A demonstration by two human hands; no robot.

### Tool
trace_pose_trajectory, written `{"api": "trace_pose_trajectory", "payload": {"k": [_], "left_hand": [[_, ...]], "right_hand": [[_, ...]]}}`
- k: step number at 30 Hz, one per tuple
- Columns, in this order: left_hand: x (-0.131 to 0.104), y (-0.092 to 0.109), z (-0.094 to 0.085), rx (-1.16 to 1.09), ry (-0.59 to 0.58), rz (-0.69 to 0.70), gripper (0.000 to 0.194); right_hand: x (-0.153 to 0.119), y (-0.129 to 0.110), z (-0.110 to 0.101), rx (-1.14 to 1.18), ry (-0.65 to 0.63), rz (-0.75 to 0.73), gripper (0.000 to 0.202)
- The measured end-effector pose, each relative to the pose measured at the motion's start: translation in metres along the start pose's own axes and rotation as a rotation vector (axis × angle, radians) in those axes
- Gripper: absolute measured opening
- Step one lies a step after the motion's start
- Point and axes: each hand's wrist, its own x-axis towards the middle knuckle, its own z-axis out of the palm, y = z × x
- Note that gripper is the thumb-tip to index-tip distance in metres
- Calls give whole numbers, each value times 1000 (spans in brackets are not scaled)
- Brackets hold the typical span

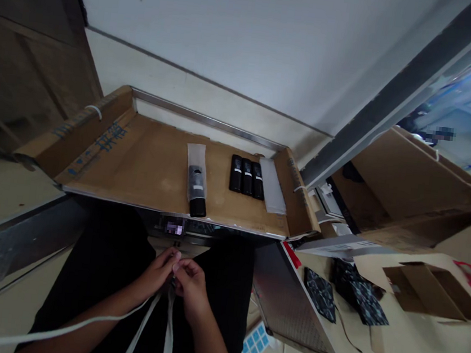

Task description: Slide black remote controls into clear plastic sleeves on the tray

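Pale wall panel [219, 21] behind a cardboard-lined tray [156, 156]; one remote [197, 186] lies near the tray's front edge, partly inside a translucent sleeve [196, 154]; three bare remotes [247, 177] lie to its right; its long axis runs away from the person, uncovered end towards the hands; left hand [159, 270] and right hand [192, 285] sit below the edge, about equally near; fingertips together; cannot tell whether anything is pinched.

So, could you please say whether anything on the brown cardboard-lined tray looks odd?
Slightly: one black, oblong handset juts from its translucent white sleeve at the near edge of the tray, whereas three black handsets lie bare in a tidy row. Nothing looks spilled.
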Motion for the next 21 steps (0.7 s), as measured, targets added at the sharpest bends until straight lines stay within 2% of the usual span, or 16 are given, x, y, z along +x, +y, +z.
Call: {"api": "trace_pose_trajectory", "payload": {"k": [5, 12, 21], "left_hand": [[-2, 5, 2, 28, 2, 31, 57], [2, 0, 1, 56, -21, 34, 61], [3, -3, -1, 60, -21, 23, 60]], "right_hand": [[1, 0, -3, 51, -46, 24, 52], [5, 3, -6, 68, -70, 40, 51], [8, 4, -14, -31, -94, 49, 52]]}}
